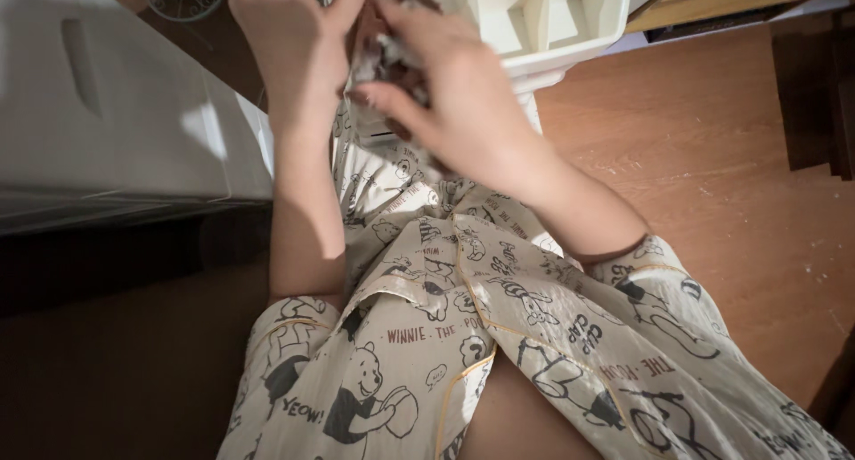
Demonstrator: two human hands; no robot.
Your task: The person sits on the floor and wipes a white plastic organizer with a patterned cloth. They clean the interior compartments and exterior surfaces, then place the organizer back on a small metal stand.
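Both hands are raised near the top of the head view and close together on a small crumpled cloth (381, 55), white with dark markings. My left hand (289, 41) pinches its left side with the fingers curled. From the right, my right hand (454, 95) grips the cloth, thumb and fingers folded over it. Most of the cloth is hidden between the hands. Below them lies my cream printed shirt (463, 326) with cartoon figures.
A white plastic organiser with open compartments (557, 19) stands just behind the hands. A large white box-shaped unit (107, 104) fills the left side. Wooden floor (721, 157) spreads to the right, with dark furniture (819, 86) at the far right edge.
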